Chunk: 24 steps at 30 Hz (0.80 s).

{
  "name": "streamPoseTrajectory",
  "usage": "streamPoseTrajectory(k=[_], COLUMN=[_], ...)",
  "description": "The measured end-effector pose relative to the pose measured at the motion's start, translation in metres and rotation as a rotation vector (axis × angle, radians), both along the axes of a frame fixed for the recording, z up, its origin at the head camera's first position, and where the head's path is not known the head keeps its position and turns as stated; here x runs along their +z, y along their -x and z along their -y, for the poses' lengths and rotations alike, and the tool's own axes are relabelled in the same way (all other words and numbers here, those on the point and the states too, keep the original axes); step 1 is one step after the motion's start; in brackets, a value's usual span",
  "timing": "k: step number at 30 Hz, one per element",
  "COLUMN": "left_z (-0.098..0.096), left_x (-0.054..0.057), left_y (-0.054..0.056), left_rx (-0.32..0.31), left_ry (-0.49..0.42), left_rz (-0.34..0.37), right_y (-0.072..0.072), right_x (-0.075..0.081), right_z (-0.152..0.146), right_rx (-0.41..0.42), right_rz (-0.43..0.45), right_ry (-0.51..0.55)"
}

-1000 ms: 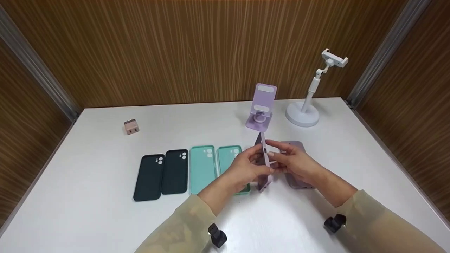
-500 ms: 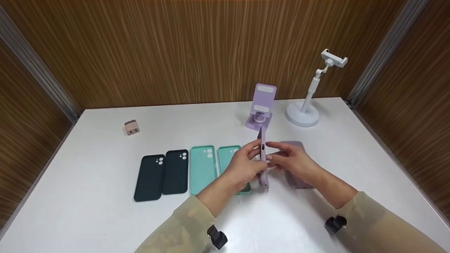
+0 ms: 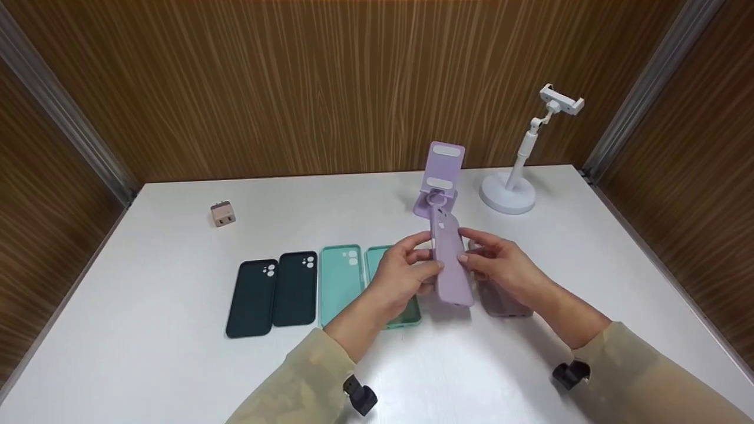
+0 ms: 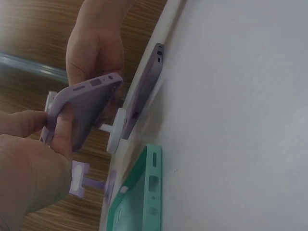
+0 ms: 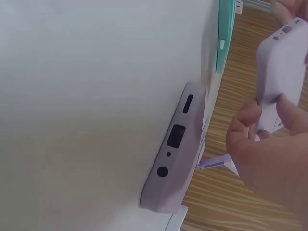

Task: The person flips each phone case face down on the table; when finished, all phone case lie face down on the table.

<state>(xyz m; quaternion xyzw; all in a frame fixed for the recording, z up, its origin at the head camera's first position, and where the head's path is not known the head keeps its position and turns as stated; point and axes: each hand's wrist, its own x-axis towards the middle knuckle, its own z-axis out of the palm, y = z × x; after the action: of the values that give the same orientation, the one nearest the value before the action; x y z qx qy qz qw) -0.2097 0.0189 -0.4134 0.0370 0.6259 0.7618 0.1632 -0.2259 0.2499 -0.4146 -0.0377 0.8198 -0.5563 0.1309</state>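
Observation:
A lilac phone case is raised above the table, tilted, with its back facing up and the camera cutout at the far end. My left hand pinches its left edge, thumb on the back and fingers reaching inside, as the left wrist view shows. Along the right edge my right hand grips it between thumb and fingers. The inside of the case looks hollow. A second lilac case lies on the table below my right hand, partly hidden by it. Beside my left hand lies a green phone case, partly covered by that hand.
Left of the hands lie another green case and two dark cases, side by side. Behind the held case stands a purple phone stand. A white phone holder is at the back right, a pink charger at the back left.
The held lilac case has turned from nearly edge-on to show its back. Both hands have kept hold of it. The things on the table have stayed in place.

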Motion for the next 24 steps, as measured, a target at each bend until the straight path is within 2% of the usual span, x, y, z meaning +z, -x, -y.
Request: streamPoseTrajectory(k=[6, 13, 18, 24], left_z=[0.003, 0.002, 0.001, -0.001], left_x=[-0.012, -0.019, -0.019, -0.021], left_y=[0.006, 0.010, 0.010, 0.010], left_rx=[0.023, 0.034, 0.030, 0.044], left_ry=[0.096, 0.175, 0.250, 0.377], left_rz=[-0.036, -0.014, -0.026, -0.083], right_y=[-0.001, 0.000, -0.001, -0.001], right_x=[0.003, 0.005, 0.001, -0.004], right_z=[-0.004, -0.005, -0.004, -0.004], right_rx=[-0.009, -0.012, -0.037, -0.033], right_rz=[0.023, 0.025, -0.019, -0.088], right_ry=[-0.004, -0.020, -0.074, -0.087])
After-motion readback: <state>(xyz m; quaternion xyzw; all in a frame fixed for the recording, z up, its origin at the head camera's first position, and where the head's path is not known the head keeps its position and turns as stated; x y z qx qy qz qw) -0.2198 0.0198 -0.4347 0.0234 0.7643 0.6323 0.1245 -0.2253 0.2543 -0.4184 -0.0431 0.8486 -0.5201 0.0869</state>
